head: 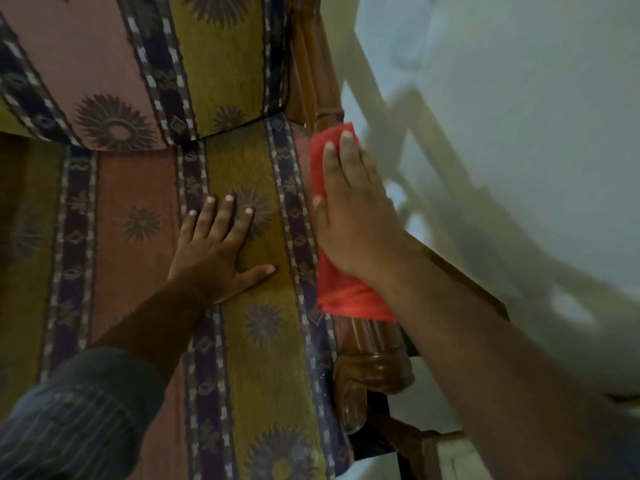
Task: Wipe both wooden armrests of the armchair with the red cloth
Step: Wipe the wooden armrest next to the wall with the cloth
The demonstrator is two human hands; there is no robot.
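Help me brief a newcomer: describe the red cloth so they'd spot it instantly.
Find the patterned armchair seat. Along its right edge runs a wooden armrest, and the cloth lies over it under the right hand. Nothing else is bright red.

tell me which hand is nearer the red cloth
Right. The right hand presses flat on the red cloth atop the wooden armrest; the left hand rests flat on the seat cushion, apart from it.

Dim indoor light, soft wide-angle picture.
The pale surface (502,81) at right is catching most light and carrying blurred chair shadows; the seat cushion (24,220) is sinking into dark at left, the armrest (377,370) is glinting faintly, and the edges are bending.
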